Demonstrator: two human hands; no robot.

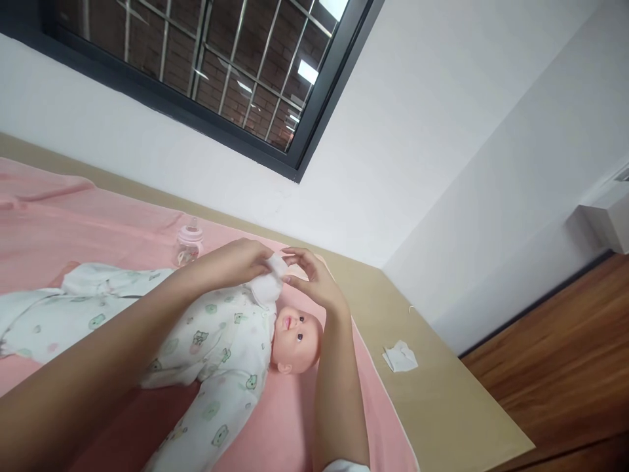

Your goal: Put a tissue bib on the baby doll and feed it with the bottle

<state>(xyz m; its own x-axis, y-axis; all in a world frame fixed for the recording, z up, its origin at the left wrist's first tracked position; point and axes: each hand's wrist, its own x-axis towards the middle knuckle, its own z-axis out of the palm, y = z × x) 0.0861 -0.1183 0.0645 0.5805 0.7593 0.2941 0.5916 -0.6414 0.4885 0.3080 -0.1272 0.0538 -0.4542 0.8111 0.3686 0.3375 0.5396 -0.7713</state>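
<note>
A baby doll (298, 341) in a white printed sleepsuit (216, 334) lies on its back, head towards the right. Above its chest and neck, my left hand (243, 262) is closed on a soft white cloth (268, 286), which hangs down onto the doll's collar. Whether it is fabric or tissue I cannot tell. My right hand (314, 282) is just to the right, fingers curved and thumb apart from them, the thumb tip close to the cloth's edge. Part of the doll's body is hidden behind my left forearm.
A small pink-topped baby bottle (189, 244) stands beyond the doll on the pink blanket (122, 226). On the tan tabletop (442, 406) at right lies a folded white tissue or cloth (400, 357). A white wall and barred window (221, 65) rise behind.
</note>
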